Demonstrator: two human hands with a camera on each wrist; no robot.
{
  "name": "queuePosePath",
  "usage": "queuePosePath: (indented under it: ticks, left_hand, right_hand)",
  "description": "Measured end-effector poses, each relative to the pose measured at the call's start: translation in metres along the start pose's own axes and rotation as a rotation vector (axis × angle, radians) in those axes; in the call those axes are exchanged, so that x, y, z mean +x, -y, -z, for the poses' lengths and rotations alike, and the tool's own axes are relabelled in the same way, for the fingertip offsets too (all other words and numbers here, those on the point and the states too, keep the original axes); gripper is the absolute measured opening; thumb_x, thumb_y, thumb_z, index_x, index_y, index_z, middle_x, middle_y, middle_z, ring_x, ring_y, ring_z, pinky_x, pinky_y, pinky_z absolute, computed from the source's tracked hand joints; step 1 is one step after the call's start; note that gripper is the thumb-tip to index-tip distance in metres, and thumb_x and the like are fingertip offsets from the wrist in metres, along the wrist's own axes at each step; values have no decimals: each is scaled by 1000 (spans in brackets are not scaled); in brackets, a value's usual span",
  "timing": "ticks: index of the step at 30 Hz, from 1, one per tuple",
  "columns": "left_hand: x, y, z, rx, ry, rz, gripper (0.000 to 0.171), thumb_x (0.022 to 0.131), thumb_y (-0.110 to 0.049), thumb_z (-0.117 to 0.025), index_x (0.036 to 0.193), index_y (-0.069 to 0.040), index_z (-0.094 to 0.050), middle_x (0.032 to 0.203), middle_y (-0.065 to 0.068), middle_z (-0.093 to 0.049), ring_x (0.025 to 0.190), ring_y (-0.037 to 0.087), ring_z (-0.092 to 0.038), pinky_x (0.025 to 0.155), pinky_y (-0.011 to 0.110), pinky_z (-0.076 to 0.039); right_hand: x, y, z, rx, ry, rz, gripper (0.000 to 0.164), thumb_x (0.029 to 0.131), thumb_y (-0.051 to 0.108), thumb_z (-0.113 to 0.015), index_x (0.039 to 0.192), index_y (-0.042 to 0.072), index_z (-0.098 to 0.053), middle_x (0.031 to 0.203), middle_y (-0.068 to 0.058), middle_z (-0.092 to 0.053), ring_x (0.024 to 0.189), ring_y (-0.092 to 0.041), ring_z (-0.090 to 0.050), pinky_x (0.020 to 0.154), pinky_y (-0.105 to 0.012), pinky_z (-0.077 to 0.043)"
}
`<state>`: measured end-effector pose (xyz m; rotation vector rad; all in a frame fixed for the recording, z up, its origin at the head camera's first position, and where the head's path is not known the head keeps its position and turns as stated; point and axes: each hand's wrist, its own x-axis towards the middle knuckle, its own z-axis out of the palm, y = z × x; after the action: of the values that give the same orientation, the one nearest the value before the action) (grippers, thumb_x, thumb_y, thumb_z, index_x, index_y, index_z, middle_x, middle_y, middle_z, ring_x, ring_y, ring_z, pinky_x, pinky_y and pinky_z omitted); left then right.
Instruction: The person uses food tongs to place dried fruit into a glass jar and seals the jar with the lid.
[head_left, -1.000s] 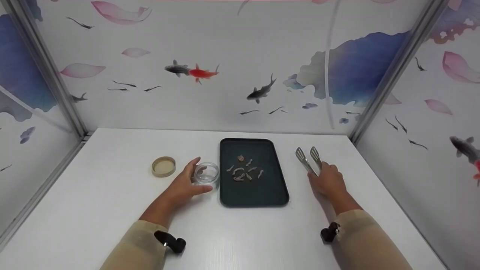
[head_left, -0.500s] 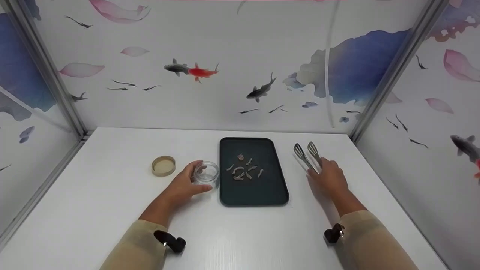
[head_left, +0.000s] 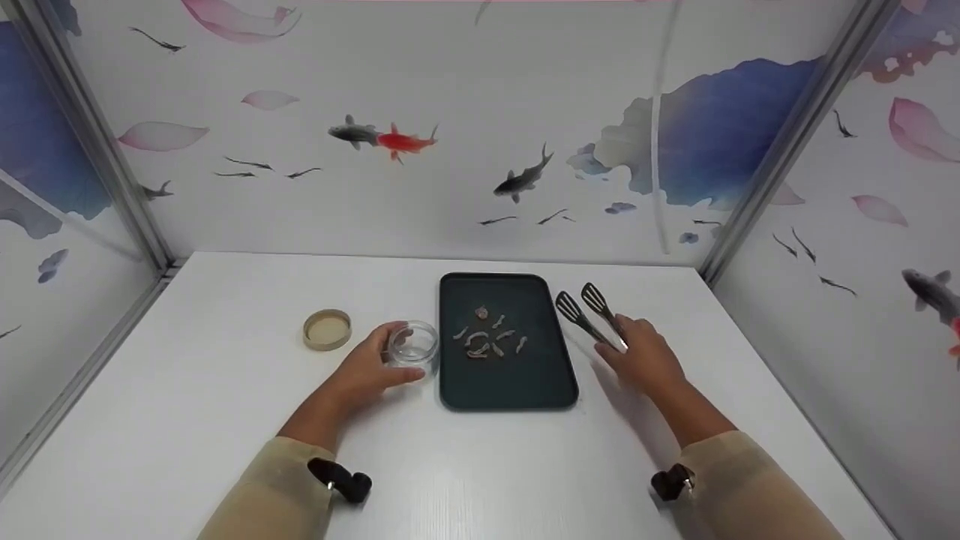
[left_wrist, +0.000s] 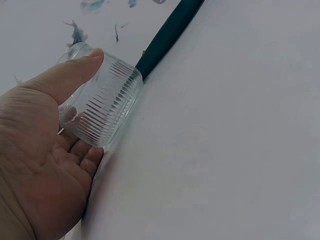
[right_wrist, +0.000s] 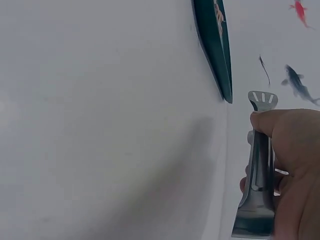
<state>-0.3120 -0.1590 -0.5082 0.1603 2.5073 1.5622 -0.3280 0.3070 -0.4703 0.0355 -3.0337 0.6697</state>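
Note:
A clear ribbed glass jar stands by the left edge of a dark green tray. My left hand holds it from the side, thumb in front and fingers behind, as the jar in the left wrist view shows. Several small, pale brown curled pieces, like dried strips, lie on the tray. Right of the tray, my right hand grips metal tongs with slotted ends, the two arms spread apart. In the right wrist view the thumb presses along one arm of the tongs.
A round tan lid lies left of the jar on the white table. White panels printed with fish and petals stand behind and at both sides, with metal posts at the corners.
My right hand has moved left with the tongs, bringing their slotted ends close to the tray's right edge. The left hand's fingers have drawn in against the jar, which stays in place.

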Motion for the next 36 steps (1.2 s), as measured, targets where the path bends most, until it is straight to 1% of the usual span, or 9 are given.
queuePosePath:
  ticks: [4,11,18,22,27,30,36]
  left_hand:
    - [0,0,0,8,-4,-3,104,80,-50,-93,164,-26,-37,172,8,-41,159,37,-41,130,57,-33]
    - [-1,1,0,2,-7,-17,102,81,-49,-93,164,-25,-38,172,7,-41,160,35,-40,131,55,-32]
    - [-1,0,-2,-30,-10,-23,98,83,-41,-93,163,-24,-40,169,5,-45,156,38,-44,128,56,-37]
    - [1,1,-2,-31,-7,-27,99,82,-42,-94,163,-23,-40,169,5,-45,156,37,-44,128,55,-37]
    - [2,2,-1,-20,-8,-17,100,82,-42,-94,163,-23,-39,170,5,-45,158,34,-43,130,54,-35]
    - [1,2,-1,-21,-13,-13,100,81,-41,-95,163,-23,-39,169,4,-46,158,33,-43,130,54,-35]
    - [1,3,-1,-13,-12,-22,103,81,-43,-94,164,-22,-37,170,6,-44,157,37,-44,129,55,-36]
  right_hand:
    - [-6,11,-3,0,1,35,78,105,43,-67,164,1,-39,150,-27,-55,129,-40,-60,108,-61,-50]
    - [-12,24,-8,6,34,67,78,104,44,-68,164,5,-40,146,-23,-57,121,-33,-62,103,-57,-52]
    - [-17,32,-14,2,72,98,78,103,46,-69,164,7,-41,137,-15,-60,111,-26,-60,96,-50,-51]
    - [-20,38,-17,-11,96,91,78,102,45,-71,163,7,-42,136,-14,-61,111,-25,-61,96,-49,-53]
    - [-25,43,-20,-23,126,76,76,102,44,-73,162,8,-45,133,-13,-61,111,-25,-61,96,-48,-54]
    - [-27,45,-22,-33,132,82,75,101,43,-73,161,8,-46,131,-13,-62,108,-24,-60,93,-46,-54]
    - [-30,47,-26,-56,148,82,74,101,44,-74,161,10,-48,128,-10,-62,103,-22,-57,86,-42,-50]
